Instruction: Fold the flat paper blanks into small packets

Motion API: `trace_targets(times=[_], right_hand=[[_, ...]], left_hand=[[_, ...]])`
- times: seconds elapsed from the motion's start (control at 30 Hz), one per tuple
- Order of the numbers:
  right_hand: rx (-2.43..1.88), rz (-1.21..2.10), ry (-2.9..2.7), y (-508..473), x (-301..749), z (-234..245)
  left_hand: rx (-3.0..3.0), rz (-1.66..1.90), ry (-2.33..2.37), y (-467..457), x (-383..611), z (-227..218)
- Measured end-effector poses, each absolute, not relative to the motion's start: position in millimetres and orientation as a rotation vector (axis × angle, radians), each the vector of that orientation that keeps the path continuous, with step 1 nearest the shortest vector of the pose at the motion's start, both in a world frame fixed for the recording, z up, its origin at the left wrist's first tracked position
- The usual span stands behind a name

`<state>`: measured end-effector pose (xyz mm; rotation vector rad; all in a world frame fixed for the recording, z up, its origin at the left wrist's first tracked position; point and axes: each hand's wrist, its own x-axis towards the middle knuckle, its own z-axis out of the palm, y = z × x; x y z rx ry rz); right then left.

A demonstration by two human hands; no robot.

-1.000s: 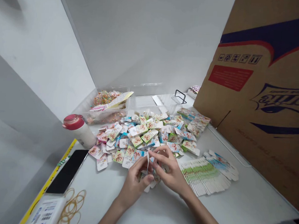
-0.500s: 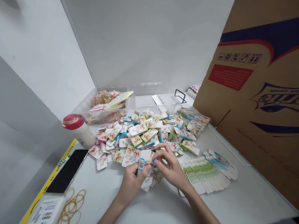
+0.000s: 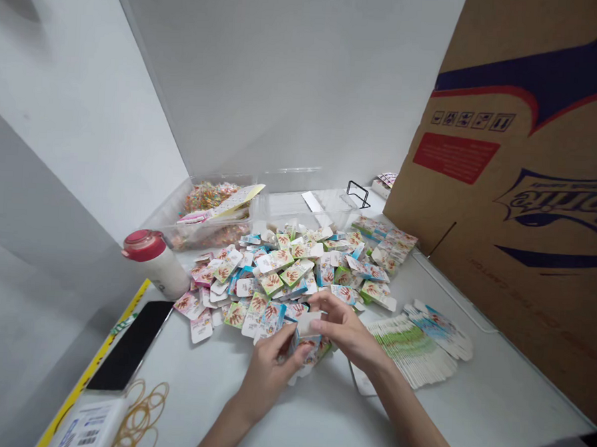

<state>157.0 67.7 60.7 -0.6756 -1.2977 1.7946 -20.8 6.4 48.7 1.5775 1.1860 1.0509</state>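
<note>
A small blue-and-white printed carton point(image 3: 310, 325) is held upright between my hands, low in front of the pile. My left hand point(image 3: 265, 372) grips its side between thumb and fingers. At the carton's top, my right hand point(image 3: 345, 329) pinches the pale flap with thumb and fingertips. Just behind spreads a heap of small folded cartons point(image 3: 278, 261) in green, blue and pink, printed with hand pictures. To the right of my right hand, a fanned row of flat cartons point(image 3: 412, 353) lies on the white table point(image 3: 318, 424). The inside of the held carton is hidden.
Clear plastic trays point(image 3: 171, 225) stand behind the heap, one with colourful small pieces. At left are a red-lidded bottle point(image 3: 159, 266), a black phone point(image 3: 130, 345), rubber bands point(image 3: 141, 419) and a white box point(image 3: 85, 426). A large cardboard box point(image 3: 504, 214) rises at right.
The held carton has turned from flat and tilted to upright. My right hand has moved slightly right and down onto its top flap. The camera view has shifted a little.
</note>
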Motion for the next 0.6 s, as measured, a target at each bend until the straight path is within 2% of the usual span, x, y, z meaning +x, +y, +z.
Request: trace_targets(times=[0.13, 0.33, 0.6], right_hand=[[-0.661, 1.983, -1.265, 66, 160, 64], [-0.698, 1.926, -1.308, 68, 164, 62], [-0.736, 1.809, -1.365, 67, 159, 63]], left_hand=[[1.386, 1.148, 1.055, 4, -16, 43], [1.662, 1.106, 1.148, 4, -22, 38], [1.588, 1.156, 1.188, 4, -22, 35]])
